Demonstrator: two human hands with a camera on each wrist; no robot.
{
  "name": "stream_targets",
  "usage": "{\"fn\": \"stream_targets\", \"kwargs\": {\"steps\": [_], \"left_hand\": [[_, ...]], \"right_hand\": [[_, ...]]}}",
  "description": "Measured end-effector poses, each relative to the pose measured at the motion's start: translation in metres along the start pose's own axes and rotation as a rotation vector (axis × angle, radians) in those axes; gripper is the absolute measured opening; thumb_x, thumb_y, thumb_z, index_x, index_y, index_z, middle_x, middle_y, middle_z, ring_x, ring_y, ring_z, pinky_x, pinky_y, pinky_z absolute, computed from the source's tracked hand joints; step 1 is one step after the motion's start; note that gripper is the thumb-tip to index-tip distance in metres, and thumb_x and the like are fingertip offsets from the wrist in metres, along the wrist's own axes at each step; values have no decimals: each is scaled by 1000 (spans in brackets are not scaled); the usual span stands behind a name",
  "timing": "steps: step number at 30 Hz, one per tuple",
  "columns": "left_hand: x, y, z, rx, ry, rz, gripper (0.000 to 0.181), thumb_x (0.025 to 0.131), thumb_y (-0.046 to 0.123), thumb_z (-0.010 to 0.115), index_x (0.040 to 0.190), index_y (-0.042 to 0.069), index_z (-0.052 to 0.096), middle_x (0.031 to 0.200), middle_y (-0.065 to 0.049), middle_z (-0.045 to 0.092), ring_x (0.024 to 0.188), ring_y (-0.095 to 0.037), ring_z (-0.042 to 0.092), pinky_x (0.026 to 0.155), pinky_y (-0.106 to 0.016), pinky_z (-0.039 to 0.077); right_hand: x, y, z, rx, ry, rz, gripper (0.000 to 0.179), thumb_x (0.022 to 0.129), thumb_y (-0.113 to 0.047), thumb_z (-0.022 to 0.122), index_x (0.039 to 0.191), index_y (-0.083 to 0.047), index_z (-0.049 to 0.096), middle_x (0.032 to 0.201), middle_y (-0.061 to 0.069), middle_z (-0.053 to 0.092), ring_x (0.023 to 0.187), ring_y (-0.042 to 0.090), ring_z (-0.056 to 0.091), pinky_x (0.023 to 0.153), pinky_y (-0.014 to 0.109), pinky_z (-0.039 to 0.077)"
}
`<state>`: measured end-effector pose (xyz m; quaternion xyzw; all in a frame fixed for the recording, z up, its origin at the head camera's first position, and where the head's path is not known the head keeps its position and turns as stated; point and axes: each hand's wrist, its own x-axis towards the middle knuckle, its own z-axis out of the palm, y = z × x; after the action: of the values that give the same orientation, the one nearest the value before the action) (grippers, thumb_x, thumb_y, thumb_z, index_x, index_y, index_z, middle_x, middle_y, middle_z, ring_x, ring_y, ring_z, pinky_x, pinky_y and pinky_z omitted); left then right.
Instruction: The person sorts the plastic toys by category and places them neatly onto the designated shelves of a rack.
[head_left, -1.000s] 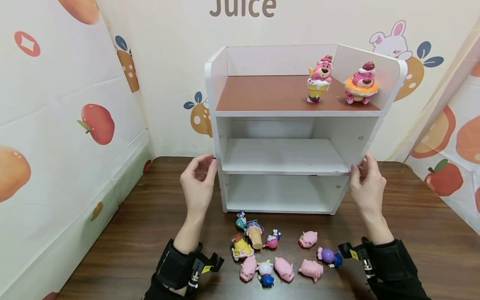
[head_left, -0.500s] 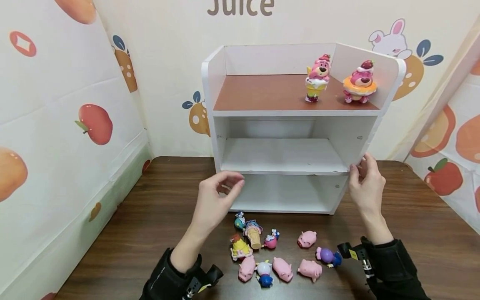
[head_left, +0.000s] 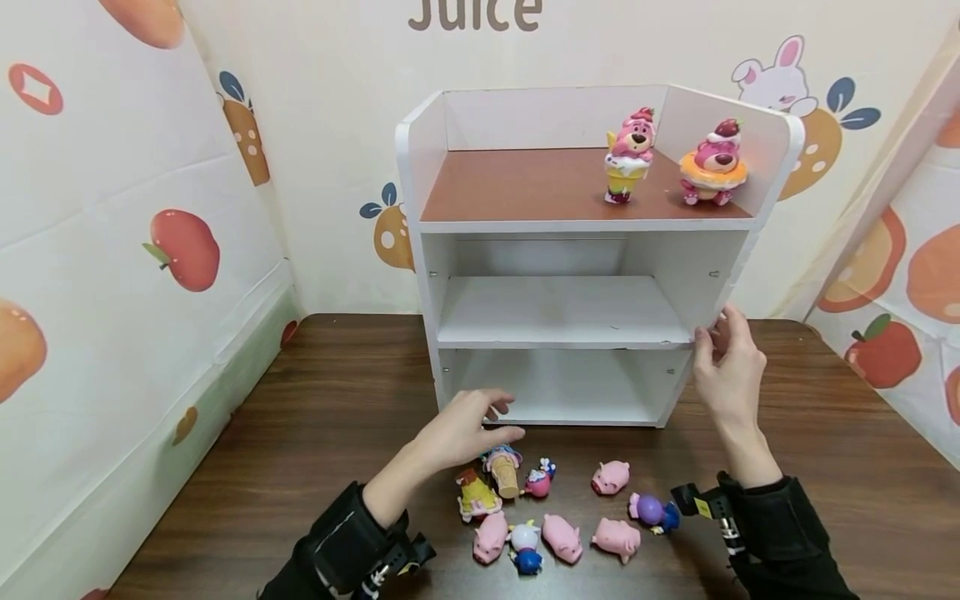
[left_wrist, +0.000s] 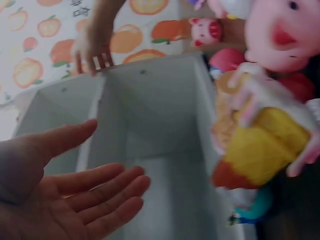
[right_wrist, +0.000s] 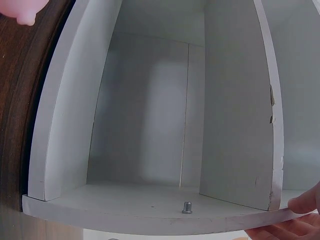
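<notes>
My left hand (head_left: 468,429) hovers with loosely extended fingers before the lower left of a small white shelf unit (head_left: 558,344), above the toy figures. Nothing is in it in the left wrist view. Closest to it lie an ice-cream-cone figure (head_left: 506,475), a yellow-dressed figure (head_left: 477,500) and a teal figure (left_wrist: 257,206), which the hand hides in the head view. My right hand (head_left: 729,367) grips the front edge of the unit's right side panel, thumb inside and fingers outside. Two pink bear figures, one in a yellow cone (head_left: 628,158) and one with an orange ring (head_left: 714,167), stand on the brown top.
Several pink toy pigs (head_left: 617,538) lie on the dark wooden table (head_left: 337,417) before the unit. Among them are a white-and-blue figure (head_left: 525,547), a purple-and-blue figure (head_left: 654,511) and a small pink-and-blue figure (head_left: 538,481). A fruit-printed wall sheet (head_left: 322,167) stands behind.
My left hand has left the unit's left side and moved right and down, over the toy figures. My right hand stays at the right panel.
</notes>
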<state>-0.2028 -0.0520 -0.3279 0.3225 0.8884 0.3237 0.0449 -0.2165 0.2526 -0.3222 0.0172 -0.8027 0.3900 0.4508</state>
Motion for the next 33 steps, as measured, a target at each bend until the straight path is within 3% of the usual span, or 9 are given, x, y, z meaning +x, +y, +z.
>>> {"fn": "stream_targets", "kwargs": {"steps": [6, 11, 17, 21, 24, 33], "left_hand": [[7, -7, 10, 91, -184, -85, 61, 77, 31, 67, 123, -5, 48, 117, -16, 54, 108, -27, 49, 88, -37, 40], [13, -13, 15, 135, -272, -102, 72, 72, 32, 72, 127, -5, 43, 125, -16, 48, 115, -26, 43, 94, -35, 35], [17, -22, 21, 122, -319, -136, 70, 71, 29, 74, 124, -6, 46, 120, -17, 51, 112, -26, 45, 91, -34, 36], [18, -27, 24, 115, -348, -168, 68, 70, 28, 74, 123, -6, 47, 119, -16, 52, 111, -26, 46, 91, -33, 37], [18, -29, 26, 132, -371, -193, 68, 70, 30, 74, 123, -4, 48, 119, -14, 52, 111, -25, 45, 91, -33, 37], [20, -28, 30, 130, -366, -189, 60, 68, 30, 75, 115, -2, 55, 111, -10, 56, 100, -19, 50, 84, -30, 40]], "right_hand": [[-1, 1, 0, -11, 3, -6, 38, 84, 6, 49, 121, 1, 49, 104, 24, 59, 78, -20, 43, 59, 2, 35], [-1, 2, 0, -8, 9, -15, 37, 84, 7, 49, 120, 1, 49, 103, 24, 59, 78, -20, 44, 60, 3, 36], [-1, 3, 2, 13, 10, -17, 37, 83, 8, 49, 119, 1, 50, 103, 24, 59, 79, -18, 46, 60, 3, 37], [-1, 3, 2, 11, 6, -17, 37, 83, 8, 49, 120, 1, 49, 104, 24, 59, 85, 11, 60, 61, 3, 38], [-1, 3, 3, 17, 1, -22, 38, 83, 8, 49, 120, 1, 49, 104, 25, 59, 84, 35, 59, 62, 3, 37], [0, 3, 2, 22, 10, -32, 38, 83, 9, 48, 120, 2, 48, 103, 26, 58, 83, 37, 59, 62, 2, 36]]}}
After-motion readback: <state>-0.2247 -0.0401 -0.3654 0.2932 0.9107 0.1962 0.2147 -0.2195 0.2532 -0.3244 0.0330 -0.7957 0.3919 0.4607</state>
